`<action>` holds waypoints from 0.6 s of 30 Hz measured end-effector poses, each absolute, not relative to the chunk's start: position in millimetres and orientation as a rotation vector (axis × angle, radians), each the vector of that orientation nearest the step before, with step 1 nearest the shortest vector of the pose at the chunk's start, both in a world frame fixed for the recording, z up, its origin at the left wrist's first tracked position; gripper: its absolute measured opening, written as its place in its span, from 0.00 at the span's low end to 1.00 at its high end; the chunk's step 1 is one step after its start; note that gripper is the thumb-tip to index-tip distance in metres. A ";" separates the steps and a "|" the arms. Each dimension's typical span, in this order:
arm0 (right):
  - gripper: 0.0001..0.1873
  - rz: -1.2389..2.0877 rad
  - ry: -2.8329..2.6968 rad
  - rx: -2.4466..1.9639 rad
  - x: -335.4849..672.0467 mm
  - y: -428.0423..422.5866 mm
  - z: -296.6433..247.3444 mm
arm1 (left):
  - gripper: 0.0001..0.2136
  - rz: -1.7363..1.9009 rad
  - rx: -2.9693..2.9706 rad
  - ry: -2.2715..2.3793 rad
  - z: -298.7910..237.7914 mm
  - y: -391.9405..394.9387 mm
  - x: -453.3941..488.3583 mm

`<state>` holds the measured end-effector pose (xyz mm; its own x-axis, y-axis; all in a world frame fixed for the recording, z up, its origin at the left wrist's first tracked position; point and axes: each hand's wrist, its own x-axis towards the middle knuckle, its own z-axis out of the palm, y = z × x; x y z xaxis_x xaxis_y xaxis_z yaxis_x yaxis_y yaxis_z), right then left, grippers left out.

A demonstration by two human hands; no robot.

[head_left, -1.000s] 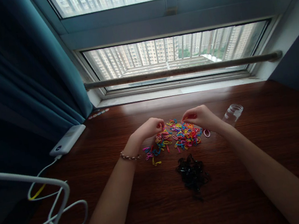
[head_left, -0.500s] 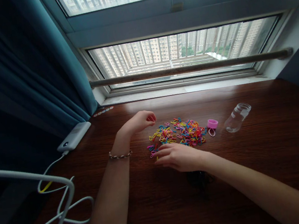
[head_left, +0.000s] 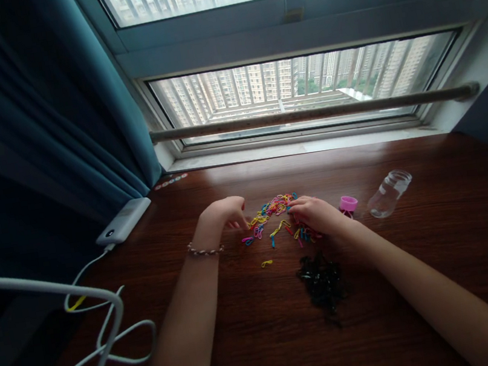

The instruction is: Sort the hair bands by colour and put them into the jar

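A heap of small coloured rubber bands (head_left: 275, 210) lies on the brown wooden table (head_left: 442, 251). My left hand (head_left: 223, 213) rests at the heap's left edge, fingers curled and pinched downward onto the bands. My right hand (head_left: 315, 214) lies over the heap's right side, fingers bent and pressed into the bands. What either hand pinches is too small to see. A separate pile of black bands (head_left: 322, 281) sits nearer to me, and a single yellow band (head_left: 266, 263) lies apart.
A pink lid (head_left: 348, 203) and a clear glass jar (head_left: 388, 193) on its side lie to the right. A white power bank (head_left: 124, 220) with white cables (head_left: 97, 339) sits left, beside a teal curtain (head_left: 32, 117). The window sill runs along the back.
My right hand has moved from near the front of the heap back up onto its right side, uncovering the black pile. My left hand dropped down to the heap's left edge.
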<state>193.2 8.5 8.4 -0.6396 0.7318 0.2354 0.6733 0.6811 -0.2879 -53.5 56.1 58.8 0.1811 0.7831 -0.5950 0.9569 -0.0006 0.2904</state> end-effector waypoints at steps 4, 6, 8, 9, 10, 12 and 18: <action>0.15 0.223 -2.365 -1.443 216.6 15.0 18.5 | 0.36 -0.439 1.926 1.517 49.0 52.2 -38.7; 0.25 0.271 -2.332 -1.646 224.8 15.5 19.9 | 0.41 -0.363 2.145 1.465 45.7 48.8 -28.0; 0.35 0.389 -2.351 -1.769 227.3 14.6 17.7 | 0.45 -0.249 2.310 1.401 41.5 45.8 -17.8; 0.36 0.436 -2.363 -1.788 226.2 13.8 15.6 | 0.45 -0.189 2.362 1.366 39.1 44.8 -13.1; 0.35 0.460 -2.368 -1.784 223.7 13.0 13.2 | 0.44 -0.130 2.400 1.325 36.8 44.0 -8.7; 0.30 0.445 -2.340 -1.755 216.5 12.0 8.7 | 0.37 -0.035 2.452 1.246 33.1 43.3 -0.6; 0.14 0.547 -2.063 -1.616 204.3 13.0 13.4 | 0.09 0.146 2.395 1.100 37.1 42.3 11.8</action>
